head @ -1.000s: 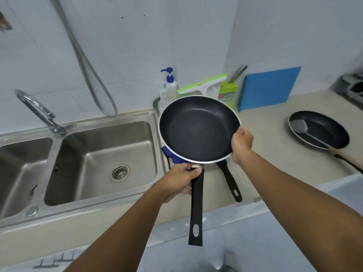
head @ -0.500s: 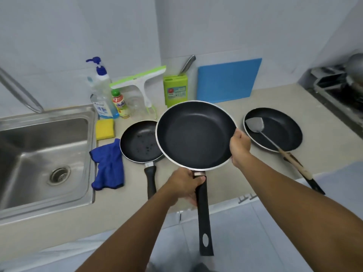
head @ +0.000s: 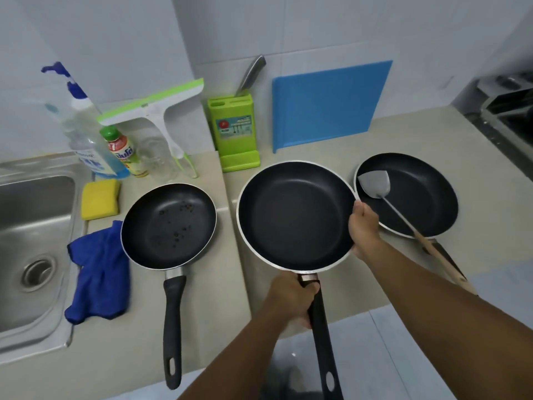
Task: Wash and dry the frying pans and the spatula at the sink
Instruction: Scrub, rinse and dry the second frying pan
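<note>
I hold a large black frying pan (head: 294, 215) over the counter. My left hand (head: 291, 298) grips its black handle near the base, and my right hand (head: 364, 229) pinches its right rim. A smaller black pan (head: 168, 225) with dark specks in it lies on the counter to the left, handle toward me. A third black pan (head: 415, 192) sits at the right, with a metal spatula (head: 375, 184) with a wooden handle lying in it. The steel sink (head: 31, 241) is at the far left.
A blue cloth (head: 98, 272) and a yellow sponge (head: 100, 199) lie between sink and small pan. A soap pump bottle (head: 83, 131), a small bottle, a squeegee (head: 161, 111), a green knife block (head: 235, 131) and a blue cutting board (head: 328, 108) stand along the wall. A stove shows far right.
The held pan has moved right, away from the sink, and lower toward the counter between the other two pans. Both hands keep their hold. The view has swung right.
</note>
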`<state>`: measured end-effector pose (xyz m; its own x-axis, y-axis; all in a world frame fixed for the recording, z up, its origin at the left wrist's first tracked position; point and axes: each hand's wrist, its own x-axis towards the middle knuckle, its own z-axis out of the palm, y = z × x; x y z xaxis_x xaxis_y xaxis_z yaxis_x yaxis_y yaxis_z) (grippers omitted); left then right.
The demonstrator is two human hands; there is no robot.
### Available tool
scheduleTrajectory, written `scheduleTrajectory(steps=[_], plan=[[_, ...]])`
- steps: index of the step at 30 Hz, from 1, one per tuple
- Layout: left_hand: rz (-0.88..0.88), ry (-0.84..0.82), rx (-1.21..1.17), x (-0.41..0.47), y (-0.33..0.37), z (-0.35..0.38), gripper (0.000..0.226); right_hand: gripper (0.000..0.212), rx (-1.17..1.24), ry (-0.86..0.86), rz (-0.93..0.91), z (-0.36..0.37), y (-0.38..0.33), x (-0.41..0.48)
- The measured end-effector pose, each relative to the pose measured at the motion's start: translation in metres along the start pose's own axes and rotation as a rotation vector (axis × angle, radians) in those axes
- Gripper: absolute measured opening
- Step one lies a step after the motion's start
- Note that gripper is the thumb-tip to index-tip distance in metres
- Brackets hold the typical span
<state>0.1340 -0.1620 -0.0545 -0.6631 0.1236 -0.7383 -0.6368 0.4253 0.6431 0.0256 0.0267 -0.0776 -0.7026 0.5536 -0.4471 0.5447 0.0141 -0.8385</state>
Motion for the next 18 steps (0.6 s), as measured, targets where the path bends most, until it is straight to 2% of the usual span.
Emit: scheduleTrajectory(steps=[11,18], plan=[[-0.083,0.065,-0.043,0.048,-0.013,0.036,0.013,0.034,-0.178,-0.025,-0.134,0.01,0.03,0.048],[-0.116,0.096,-0.039,0.053,-0.021,0.041,0.013,0.033,-0.193,-0.016,-0.146,0.011,0.046,0.052]])
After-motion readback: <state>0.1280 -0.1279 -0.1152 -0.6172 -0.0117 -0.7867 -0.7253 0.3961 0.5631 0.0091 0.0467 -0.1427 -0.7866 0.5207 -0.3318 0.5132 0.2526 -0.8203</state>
